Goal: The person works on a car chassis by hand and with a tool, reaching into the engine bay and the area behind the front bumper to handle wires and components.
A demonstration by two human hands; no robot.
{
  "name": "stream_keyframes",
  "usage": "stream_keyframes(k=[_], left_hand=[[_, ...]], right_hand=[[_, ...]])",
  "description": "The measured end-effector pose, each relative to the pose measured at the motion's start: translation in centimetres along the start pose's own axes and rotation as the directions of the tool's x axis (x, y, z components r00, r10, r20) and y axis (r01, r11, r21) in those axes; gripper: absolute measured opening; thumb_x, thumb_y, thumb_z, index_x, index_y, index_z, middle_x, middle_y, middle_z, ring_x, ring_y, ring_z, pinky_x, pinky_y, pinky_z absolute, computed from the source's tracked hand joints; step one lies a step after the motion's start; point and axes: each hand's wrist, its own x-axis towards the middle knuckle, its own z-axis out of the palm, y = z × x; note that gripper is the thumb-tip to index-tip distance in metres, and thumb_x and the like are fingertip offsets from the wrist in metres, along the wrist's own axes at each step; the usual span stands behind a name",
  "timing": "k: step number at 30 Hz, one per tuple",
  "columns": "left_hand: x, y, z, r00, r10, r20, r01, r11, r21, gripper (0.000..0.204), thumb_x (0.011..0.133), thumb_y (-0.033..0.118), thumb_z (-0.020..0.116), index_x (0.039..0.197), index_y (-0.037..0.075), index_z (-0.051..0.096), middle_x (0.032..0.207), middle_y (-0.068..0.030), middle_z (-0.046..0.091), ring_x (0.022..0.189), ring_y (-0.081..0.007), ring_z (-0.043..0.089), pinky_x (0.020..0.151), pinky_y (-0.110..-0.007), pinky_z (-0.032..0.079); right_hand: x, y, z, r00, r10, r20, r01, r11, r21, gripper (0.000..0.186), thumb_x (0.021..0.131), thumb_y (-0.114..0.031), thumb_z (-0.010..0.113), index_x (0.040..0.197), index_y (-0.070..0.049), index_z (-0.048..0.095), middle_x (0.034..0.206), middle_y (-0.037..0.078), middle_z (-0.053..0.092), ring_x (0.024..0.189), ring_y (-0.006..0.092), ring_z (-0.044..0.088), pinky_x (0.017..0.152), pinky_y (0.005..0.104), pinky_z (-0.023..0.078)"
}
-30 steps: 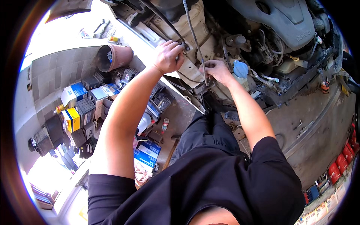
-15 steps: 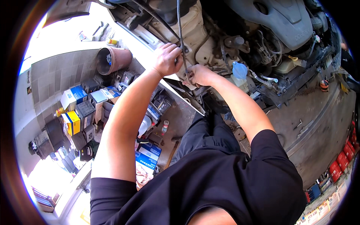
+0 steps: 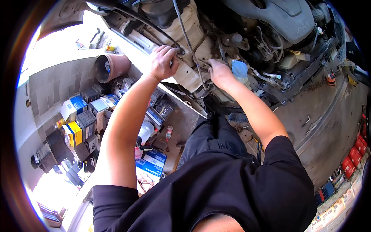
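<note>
My left hand (image 3: 164, 61) is closed at the inner edge of the pale fender (image 3: 145, 45), by a bolted mount (image 3: 180, 50) at the lower end of a black rod (image 3: 139, 17); what its fingers grip is hidden. My right hand (image 3: 219, 72) has its fingertips curled at a thin dark line, too unclear to name, just right of a long grey cable (image 3: 189, 44) that bends down over the cream body panel. A blue-capped reservoir (image 3: 239, 69) sits right beside that hand, below the engine cover (image 3: 278, 19).
Stacked boxes and car batteries (image 3: 85, 123) crowd the floor on the left, with a pink bucket (image 3: 119, 65) and a bottle (image 3: 169, 132). Loose small tools (image 3: 308, 120) lie on the ground at right, near red containers (image 3: 355, 154).
My right hand moved left onto the cable, then back right and up, slightly away from it. My left hand stays at the mount. The whole view has shifted slightly.
</note>
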Motion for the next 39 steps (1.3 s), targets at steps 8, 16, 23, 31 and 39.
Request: stream_keyframes(k=[8, 16, 23, 31, 39], left_hand=[[-0.1, -0.1, 0.0, 1.0, -0.005, 0.021, 0.005, 1.0, 0.021, 0.017, 0.068, 0.005, 0.064, 0.085, 0.005, 0.06, 0.073, -0.0097, 0.056, 0.069, -0.0299, 0.058, 0.063, -0.039, 0.049], [-0.4, -0.3, 0.0, 1.0, -0.006, 0.02, 0.006, 1.0, 0.02, 0.017, 0.068, 0.004, 0.064, 0.084, 0.004, 0.06, 0.074, -0.0102, 0.057, 0.069, -0.0301, 0.058, 0.064, -0.04, 0.049], [-0.3, -0.2, -0.3, 1.0, 0.002, 0.014, -0.002, 1.0, 0.004, 0.02, 0.067, 0.002, 0.062, 0.086, 0.003, 0.061, 0.077, -0.0119, 0.059, 0.07, -0.0312, 0.059, 0.062, -0.04, 0.049], [-0.7, -0.5, -0.1, 1.0, -0.006, 0.008, 0.006, 1.0, -0.003, 0.021, 0.066, 0.002, 0.063, 0.087, 0.003, 0.062, 0.077, -0.0115, 0.06, 0.069, -0.0311, 0.059, 0.062, -0.039, 0.05], [-0.4, -0.5, 0.0, 1.0, 0.019, -0.011, -0.019, 1.0, 0.012, 0.019, 0.067, 0.004, 0.065, 0.085, 0.004, 0.062, 0.075, -0.0096, 0.06, 0.069, -0.0291, 0.06, 0.063, -0.038, 0.051]], right_hand=[[-0.2, 0.0, 1.5, 0.967, 0.139, 0.214, -0.086, 0.968, -0.237, 0.031, 0.101, -0.033, 0.045, 0.106, -0.006, 0.059, 0.091, 0.023, 0.068, 0.09, 0.0436, 0.064, 0.077, 0.0553, 0.049], [0.7, 0.5, 2.4, 0.982, -0.129, 0.136, 0.161, 0.952, -0.261, 0.021, 0.096, -0.019, 0.047, 0.103, -0.004, 0.059, 0.097, 0.023, 0.065, 0.089, 0.0422, 0.066, 0.077, 0.0532, 0.052], [2.0, 1.2, 3.3, 0.941, -0.22, 0.257, 0.287, 0.921, -0.263, 0.019, 0.091, -0.017, 0.049, 0.1, -0.004, 0.061, 0.097, 0.021, 0.063, 0.089, 0.041, 0.065, 0.077, 0.0495, 0.054], [2.2, 0.4, 4.1, 0.964, -0.199, 0.177, 0.213, 0.975, -0.066, 0.019, 0.096, -0.024, 0.049, 0.096, -0.005, 0.053, 0.098, 0.023, 0.061, 0.092, 0.0468, 0.06, 0.076, 0.0523, 0.049], [2.6, 1.9, 7.5, 0.99, -0.116, 0.082, 0.12, 0.992, -0.042, 0.016, 0.093, -0.017, 0.05, 0.101, -0.004, 0.052, 0.104, 0.024, 0.06, 0.095, 0.0464, 0.06, 0.079, 0.0511, 0.05]])
